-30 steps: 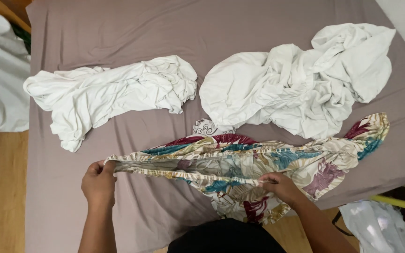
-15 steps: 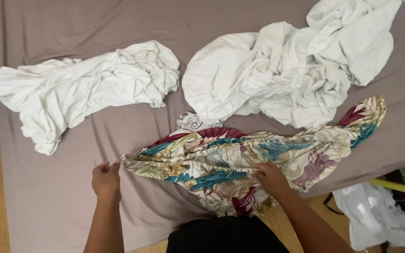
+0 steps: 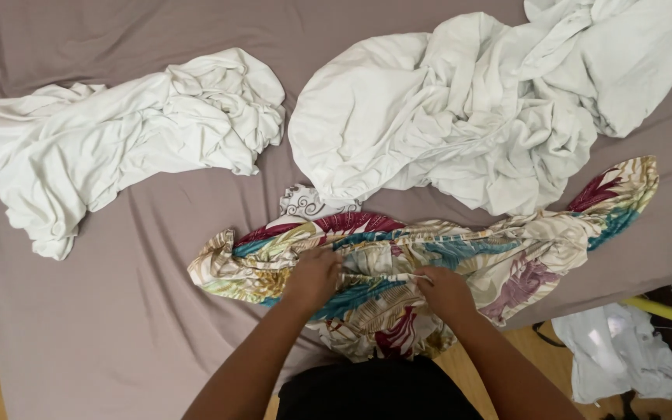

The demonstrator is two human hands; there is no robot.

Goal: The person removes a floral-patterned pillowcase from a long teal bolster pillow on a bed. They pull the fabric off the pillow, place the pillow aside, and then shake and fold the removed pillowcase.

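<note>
- Head view looks straight down on a bed covered by a mauve sheet (image 3: 157,334), and I see both hands resting on a leaf-print cloth (image 3: 507,257) at the near edge
- My left hand (image 3: 313,278) sits curled on the gathered middle of that cloth, fingers bent down into the folds, pinching fabric
- My right hand (image 3: 446,292) lies just beside it, fingertips closed on a thin ridge of the same cloth
- That printed cloth runs crosswise, from the near left up to a pointed end at the far right
- One crumpled white sheet (image 3: 118,148) lies at the far left; a larger white bundle (image 3: 468,117) lies at the far right, touching the printed cloth
- A pale bag (image 3: 620,350) lies on the wooden floor at right
</note>
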